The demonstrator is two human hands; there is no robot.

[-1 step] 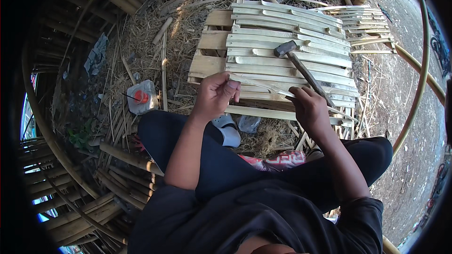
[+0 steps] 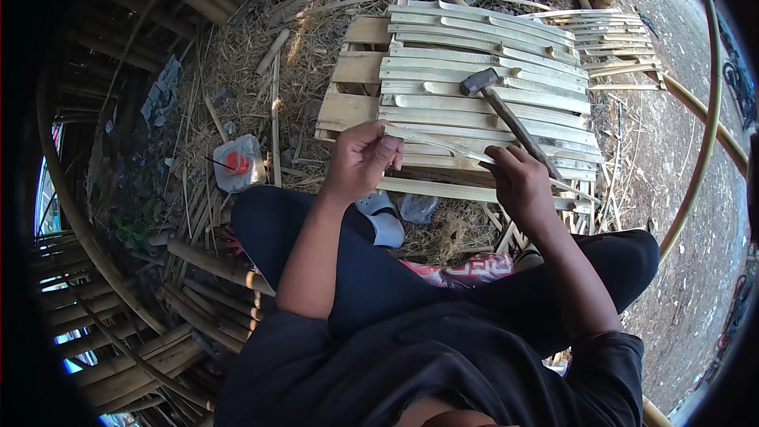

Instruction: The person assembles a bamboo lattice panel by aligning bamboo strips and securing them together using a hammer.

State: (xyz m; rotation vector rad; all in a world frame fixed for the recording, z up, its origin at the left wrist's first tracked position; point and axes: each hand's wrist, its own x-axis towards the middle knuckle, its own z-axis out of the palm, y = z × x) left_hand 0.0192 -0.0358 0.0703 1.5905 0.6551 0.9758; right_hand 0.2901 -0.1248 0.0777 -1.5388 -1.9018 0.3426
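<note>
My left hand [image 2: 362, 161] pinches one end of a thin, pale bamboo strip [image 2: 436, 141], thumb against the fingers. The strip stretches across to my right hand [image 2: 520, 183], whose closed fingertips grip it, and a tail pokes out beyond that hand. Beneath and past the strip lies a panel of pale bamboo slats [image 2: 443, 54] set side by side, with several small curled pieces on it. A hammer [image 2: 512, 120] with a dark blocky head and wooden handle rests aslant on the slats, its handle end just behind my right hand.
Wooden boards [image 2: 348, 111] show under the panel's left side. A second slatted piece [image 2: 621, 41] lies at the far right. On the straw-covered ground at left stands a red cup [image 2: 236, 162] on clear plastic. Bamboo poles [image 2: 209, 265] lie lower left; a curved pole [image 2: 711, 111] arches at right.
</note>
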